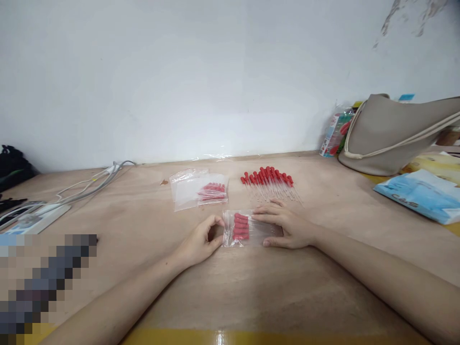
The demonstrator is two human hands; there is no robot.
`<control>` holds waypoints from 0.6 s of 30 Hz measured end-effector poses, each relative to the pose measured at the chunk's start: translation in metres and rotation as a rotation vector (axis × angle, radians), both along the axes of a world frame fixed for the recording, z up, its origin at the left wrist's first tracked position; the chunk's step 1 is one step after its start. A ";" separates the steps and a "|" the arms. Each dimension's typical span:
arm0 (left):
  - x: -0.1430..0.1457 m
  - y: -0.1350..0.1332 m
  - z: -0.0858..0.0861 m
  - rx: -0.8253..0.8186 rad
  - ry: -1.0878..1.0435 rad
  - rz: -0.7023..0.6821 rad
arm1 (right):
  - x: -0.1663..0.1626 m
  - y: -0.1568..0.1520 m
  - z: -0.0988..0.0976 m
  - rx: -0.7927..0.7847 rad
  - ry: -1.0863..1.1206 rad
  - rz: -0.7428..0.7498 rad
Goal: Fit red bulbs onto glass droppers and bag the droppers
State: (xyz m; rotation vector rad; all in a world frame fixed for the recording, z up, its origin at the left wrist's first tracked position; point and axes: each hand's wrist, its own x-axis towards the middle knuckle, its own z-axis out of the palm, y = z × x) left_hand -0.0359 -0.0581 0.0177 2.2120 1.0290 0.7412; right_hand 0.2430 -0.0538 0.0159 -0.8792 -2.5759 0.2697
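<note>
A clear plastic bag (254, 235) lies flat on the table in front of me, with several red-bulbed droppers (241, 227) side by side inside it. Their red ends point left and the thin clear stems run right. My left hand (206, 239) grips the bag's left edge, thumb low and curled fingers high. Across the bag's right part rests my right hand (287, 225), fingers stretched out and thumb apart along the lower edge. Beyond the bag, a loose pile of red-bulbed droppers (268, 177) lies on the right. Flat plastic bags (187, 191) are stacked on the left, with filled bags (213, 193) on top.
Cables and a white power strip (45, 218) occupy the table's left side. At the right stand a grey bag (388, 134) and a plastic bottle or pack (336, 132), with a blue tissue pack (419, 194) nearer. A white wall (179, 86) closes off the back.
</note>
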 end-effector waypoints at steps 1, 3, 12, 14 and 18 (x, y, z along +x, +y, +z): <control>-0.001 0.001 -0.002 0.012 -0.008 0.021 | 0.000 0.000 0.000 0.000 0.004 -0.002; -0.003 0.006 -0.006 0.033 -0.070 0.059 | 0.000 0.000 -0.001 -0.010 0.001 0.000; 0.027 0.034 0.019 0.037 0.067 -0.018 | -0.003 0.000 0.001 -0.092 -0.016 0.086; 0.037 0.039 0.026 -0.086 0.186 -0.081 | -0.004 -0.001 0.001 -0.095 -0.018 0.092; 0.050 0.051 0.034 -0.235 0.401 -0.082 | -0.004 -0.001 -0.003 -0.071 0.018 0.036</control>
